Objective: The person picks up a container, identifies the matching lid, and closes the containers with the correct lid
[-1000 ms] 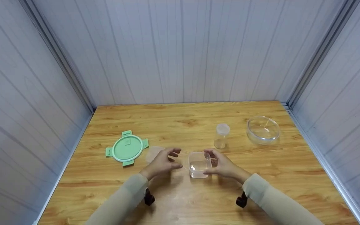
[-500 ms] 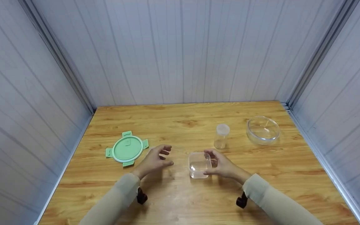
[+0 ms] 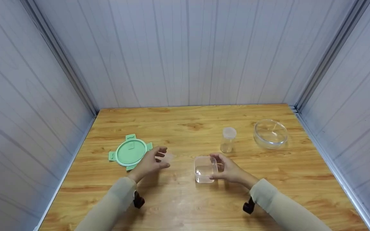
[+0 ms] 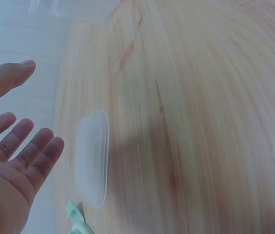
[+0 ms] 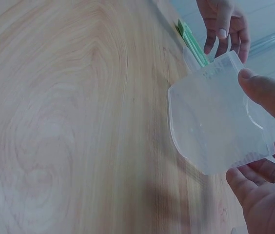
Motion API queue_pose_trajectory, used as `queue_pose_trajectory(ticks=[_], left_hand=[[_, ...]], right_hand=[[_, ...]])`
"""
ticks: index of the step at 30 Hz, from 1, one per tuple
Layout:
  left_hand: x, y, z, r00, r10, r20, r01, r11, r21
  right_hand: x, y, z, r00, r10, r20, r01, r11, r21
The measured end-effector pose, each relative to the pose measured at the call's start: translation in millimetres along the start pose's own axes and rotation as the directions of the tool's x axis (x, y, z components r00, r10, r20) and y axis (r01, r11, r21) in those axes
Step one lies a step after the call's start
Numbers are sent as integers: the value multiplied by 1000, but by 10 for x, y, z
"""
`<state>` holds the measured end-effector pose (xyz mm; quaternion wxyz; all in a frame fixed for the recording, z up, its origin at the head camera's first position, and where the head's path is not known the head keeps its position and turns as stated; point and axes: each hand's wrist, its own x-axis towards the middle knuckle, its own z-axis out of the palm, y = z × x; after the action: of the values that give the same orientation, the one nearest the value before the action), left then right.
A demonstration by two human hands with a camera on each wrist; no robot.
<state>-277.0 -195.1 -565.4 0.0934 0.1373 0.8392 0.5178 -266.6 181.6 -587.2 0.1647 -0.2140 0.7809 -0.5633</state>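
My right hand (image 3: 230, 169) grips a small clear square plastic container (image 3: 204, 171) by its right side, thumb in front and fingers behind. In the right wrist view the container (image 5: 215, 117) looks frosty, with thumb and fingers on opposite edges. My left hand (image 3: 149, 163) hovers over the table with its fingers apart and relaxed, holding nothing. Under and beside it lies a translucent flat lid (image 3: 168, 157), partly hidden by the hand in the head view. The left wrist view shows this lid (image 4: 92, 158) flat on the wood, apart from the fingertips (image 4: 54, 146).
A round green lid with clip flaps (image 3: 131, 152) lies left of my left hand, slightly overlapped by it. Behind the container stands a clear cylindrical jar (image 3: 227, 141) with a whitish top. A round glass bowl (image 3: 270, 136) sits at the back right. Pale panel walls (image 3: 185, 57) enclose the table.
My left hand has moved left, away from the container and toward the green lid, uncovering part of the translucent lid. My right hand and the container have stayed in place.
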Motion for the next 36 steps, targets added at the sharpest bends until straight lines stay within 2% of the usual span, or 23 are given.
queue_pose_trajectory(ticks=[5, 12, 21, 30, 36], left_hand=[[-20, -49, -75, 1000, -10, -25, 11, 1000, 24], [-28, -98, -123, 996, -54, -73, 59, 996, 72], [-47, -193, -103, 992, -93, -87, 107, 980, 168], [-49, -250, -83, 983, -138, -124, 162, 963, 213], [-40, -263, -70, 979, -165, -116, 191, 944, 270]], right_hand=[[3, 5, -1, 1000, -8, -2, 8, 1000, -19], [11, 19, -9, 1000, -15, -2, 15, 1000, -14], [-3, 12, -17, 999, -38, 22, 39, 999, -17], [-7, 15, -9, 999, -42, 4, 42, 999, -12], [-9, 29, -10, 999, -33, 4, 33, 999, -10]])
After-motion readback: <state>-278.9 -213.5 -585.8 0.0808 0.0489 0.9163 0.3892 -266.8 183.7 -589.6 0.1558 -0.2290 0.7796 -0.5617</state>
